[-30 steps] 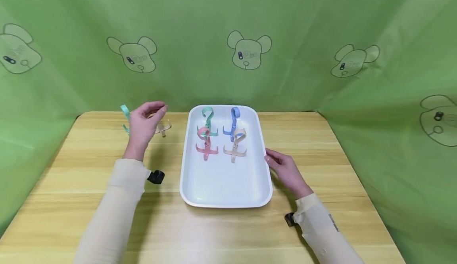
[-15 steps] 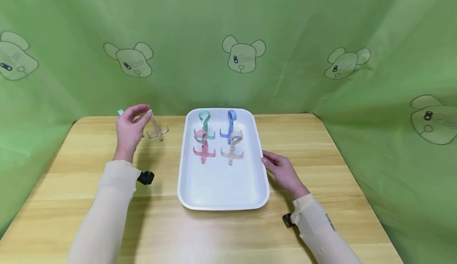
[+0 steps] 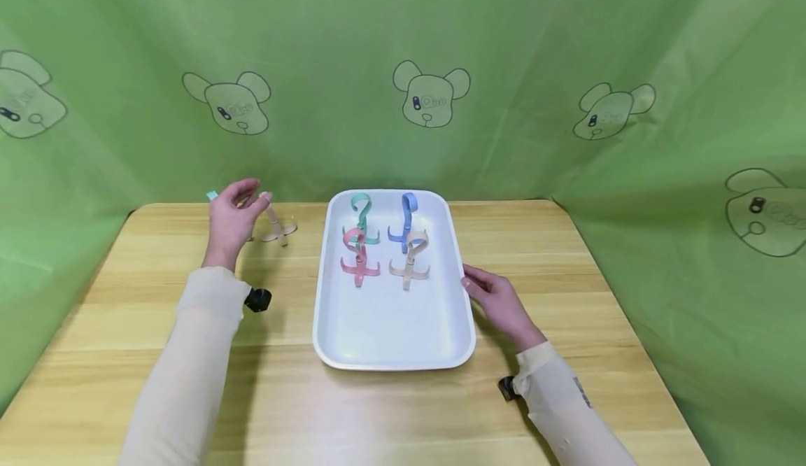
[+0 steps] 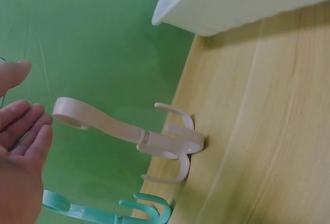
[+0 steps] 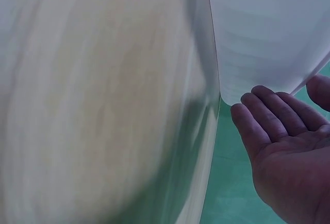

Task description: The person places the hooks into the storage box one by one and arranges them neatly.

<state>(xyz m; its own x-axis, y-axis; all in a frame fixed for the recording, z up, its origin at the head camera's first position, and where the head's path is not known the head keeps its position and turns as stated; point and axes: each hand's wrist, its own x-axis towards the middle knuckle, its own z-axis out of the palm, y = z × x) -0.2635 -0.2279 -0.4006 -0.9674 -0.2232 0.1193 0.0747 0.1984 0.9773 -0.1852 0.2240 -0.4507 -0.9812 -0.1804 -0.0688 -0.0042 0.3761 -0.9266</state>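
Note:
My left hand (image 3: 231,222) is at the back left beside an upright beige multi-prong hook (image 4: 154,139). In the left wrist view, its thumb and fingers are spread apart, and the hook's curled top is close to the fingertips; I cannot tell if they touch. Behind this hand stands a teal hook (image 4: 98,213), mostly hidden in the head view. My right hand (image 3: 502,305) touches the white tray (image 3: 393,364) at its right rim, fingers extended along the outer wall. Inside the tray stand a green hook (image 3: 362,213), a blue hook (image 3: 408,217), a pink hook (image 3: 359,268) and another beige hook (image 3: 411,269).
The tray sits mid-table on a wooden tabletop (image 3: 302,410). A green curtain (image 3: 340,130) printed with bear heads hangs behind and at both sides. Each sleeve cuff carries a small black camera, such as the left wrist camera (image 3: 258,299).
My left hand has shifted slightly left, uncovering more of the beige hook and covering more of the teal one. The right hand stays at the tray rim. The head view has shifted a little.

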